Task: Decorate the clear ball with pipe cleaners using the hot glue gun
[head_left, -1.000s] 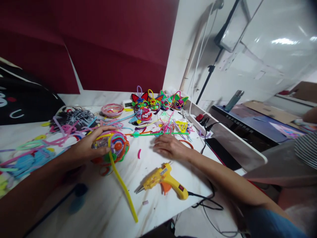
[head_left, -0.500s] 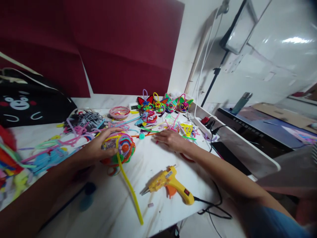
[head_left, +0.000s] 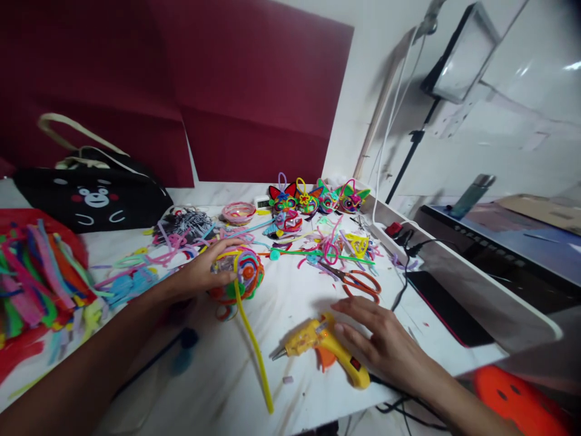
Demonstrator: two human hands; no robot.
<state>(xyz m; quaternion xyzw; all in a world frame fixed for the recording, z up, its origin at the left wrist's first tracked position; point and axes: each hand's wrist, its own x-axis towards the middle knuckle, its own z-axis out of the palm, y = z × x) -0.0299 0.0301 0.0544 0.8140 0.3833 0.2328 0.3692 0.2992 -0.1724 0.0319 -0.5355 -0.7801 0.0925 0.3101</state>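
Spilling strips: on the far left from where I stand, many-coloured fuzzy strips lie heaped on something red.
Black bag: a black bag with a cartoon face stands behind them, against the maroon backing.
Left hand: the left hand wraps the craft ball, fingers arched together over its top, thumb across its front by the yellow strip.
Craft ball: the coiled, many-coloured craft ball sits on the marbled tabletop, under that hand.
Yellow strip: one yellow strip trails from the ball's front toward the near edge.
Cat-eared ornaments: four cat-eared ornaments line up at the back.
Glue gun: a yellow glue gun lies on its side, nozzle pointing left.
Scissors: orange-handled scissors lie beyond it.
Right hand: the right hand is over the gun's handle, fingers loosely spread; I can't tell whether they touch.
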